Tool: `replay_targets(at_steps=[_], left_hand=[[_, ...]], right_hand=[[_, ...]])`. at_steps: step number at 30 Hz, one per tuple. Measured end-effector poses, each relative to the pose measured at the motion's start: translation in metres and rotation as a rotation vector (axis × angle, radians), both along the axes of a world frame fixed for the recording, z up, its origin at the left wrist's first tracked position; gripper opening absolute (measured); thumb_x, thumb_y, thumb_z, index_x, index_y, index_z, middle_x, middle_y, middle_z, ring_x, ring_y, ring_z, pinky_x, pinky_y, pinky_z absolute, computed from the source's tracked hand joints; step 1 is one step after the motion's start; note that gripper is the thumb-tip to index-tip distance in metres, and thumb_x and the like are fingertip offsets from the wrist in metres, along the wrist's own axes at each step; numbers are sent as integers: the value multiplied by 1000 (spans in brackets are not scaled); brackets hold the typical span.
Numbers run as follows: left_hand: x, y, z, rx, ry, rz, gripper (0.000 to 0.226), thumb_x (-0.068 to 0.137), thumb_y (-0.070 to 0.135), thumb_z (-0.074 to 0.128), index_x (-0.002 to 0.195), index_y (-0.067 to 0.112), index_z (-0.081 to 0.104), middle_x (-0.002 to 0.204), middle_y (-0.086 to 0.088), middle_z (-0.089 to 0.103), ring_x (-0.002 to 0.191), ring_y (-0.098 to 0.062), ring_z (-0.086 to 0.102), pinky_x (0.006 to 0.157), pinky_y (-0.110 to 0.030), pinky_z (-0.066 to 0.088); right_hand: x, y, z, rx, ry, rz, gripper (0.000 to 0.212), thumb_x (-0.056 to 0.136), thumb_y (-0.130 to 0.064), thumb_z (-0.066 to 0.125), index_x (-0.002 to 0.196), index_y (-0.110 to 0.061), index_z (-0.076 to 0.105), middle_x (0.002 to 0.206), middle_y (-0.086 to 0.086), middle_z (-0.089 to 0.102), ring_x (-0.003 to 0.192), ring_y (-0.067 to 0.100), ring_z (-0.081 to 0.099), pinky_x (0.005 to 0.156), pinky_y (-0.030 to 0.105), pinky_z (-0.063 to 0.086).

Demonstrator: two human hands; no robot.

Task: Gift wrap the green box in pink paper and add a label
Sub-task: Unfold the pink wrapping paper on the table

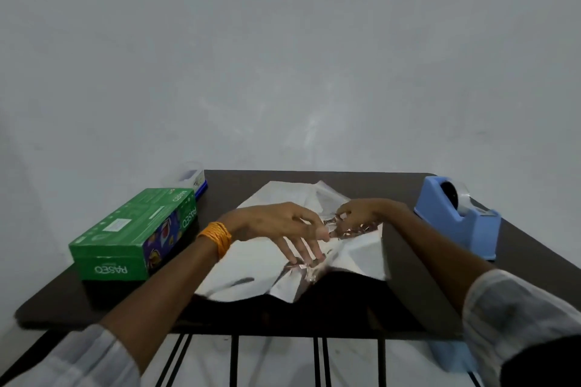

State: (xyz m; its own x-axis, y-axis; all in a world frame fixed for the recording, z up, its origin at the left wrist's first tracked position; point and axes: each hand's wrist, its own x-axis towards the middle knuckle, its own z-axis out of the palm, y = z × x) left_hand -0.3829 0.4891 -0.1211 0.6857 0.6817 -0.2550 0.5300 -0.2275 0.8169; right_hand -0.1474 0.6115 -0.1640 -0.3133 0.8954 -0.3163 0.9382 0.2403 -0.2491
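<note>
At centre frame, on the dark brown table [393,190], the left hand [276,223] presses a crumpled silvery-white wrapping paper sheet [251,267] with straight, spread fingers; the right hand [358,214] pinches its shiny fold. The green rectangular cardboard box [132,229] sits at left.

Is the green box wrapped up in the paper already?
No, the green box lies bare on the table, with the paper spread out beside it, not around it.
</note>
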Motion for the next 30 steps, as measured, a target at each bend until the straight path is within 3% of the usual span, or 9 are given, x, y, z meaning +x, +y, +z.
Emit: replay_targets(at_steps=[2, 4, 8, 11, 16, 19, 22, 25, 30], left_hand=[[-10, 7, -1, 6, -144, 73, 42, 100, 42, 48, 118, 7, 62, 109, -14, 71, 96, -28, 70, 79, -36, 57], [-11, 17, -6, 165, -163, 241, 45, 96, 47, 52, 108, 7, 66, 100, -11, 73, 89, -24, 70, 72, -31, 56], [-15, 55, -35, 540, 153, 336, 35, 86, 46, 69, 108, 20, 66, 108, -2, 68, 100, -21, 64, 84, -34, 53], [-14, 68, -59, 512, 396, 260, 58, 82, 56, 68, 129, 27, 54, 133, -1, 54, 122, -23, 51, 102, -34, 39], [-17, 74, -75, 574, 502, 270, 66, 72, 79, 59, 123, 37, 58, 123, 3, 57, 111, -21, 53, 96, -41, 42], [-21, 74, -77, 574, 516, 277, 74, 68, 82, 58, 130, 40, 54, 125, 5, 56, 113, -21, 50, 98, -45, 38], [-25, 74, -79, 555, 499, 267, 70, 70, 81, 58, 128, 42, 54, 123, 6, 53, 113, -17, 44, 97, -45, 30], [-29, 77, -83, 560, 502, 267, 77, 66, 85, 53, 131, 44, 49, 123, 5, 53, 115, -18, 43, 98, -46, 31], [-33, 84, -87, 572, 552, 298, 87, 64, 89, 48, 137, 42, 45, 132, 4, 49, 122, -22, 41, 101, -49, 32]], right_hand=[[5, 3, -4, -11, 14, 16, 67, 64, -60, 78, 116, -21, 61, 110, -2, 62, 90, 14, 61, 78, 30, 50], [9, 8, -10, 8, 37, 21, 73, 58, -63, 81, 117, -26, 60, 113, -8, 63, 104, 18, 62, 82, 29, 50], [13, 9, -12, 14, 146, 57, 92, 62, -56, 83, 144, -34, 48, 149, -15, 40, 137, 12, 37, 117, 35, 28], [9, 7, -15, 14, 188, 72, 78, 78, -41, 80, 147, -31, 45, 148, -15, 36, 139, 13, 34, 118, 36, 26], [8, 13, -19, 68, 251, -39, 46, 91, -52, 55, 115, -16, 69, 130, 9, 61, 117, 31, 58, 106, 47, 42], [7, 20, -24, 165, 144, -151, 61, 93, -66, 41, 125, -19, 63, 137, 12, 58, 126, 35, 54, 108, 47, 38], [7, 27, -34, 220, -55, -191, 87, 83, -88, 18, 141, -31, 50, 152, 13, 42, 138, 40, 36, 114, 56, 28], [3, 31, -38, 281, -88, -241, 60, 93, -70, 35, 133, -33, 58, 152, 9, 42, 141, 39, 25, 113, 57, 21], [-10, 34, -40, 412, -46, -302, 70, 92, -68, 43, 147, -25, 45, 157, 12, 35, 143, 38, 26, 114, 57, 21]])
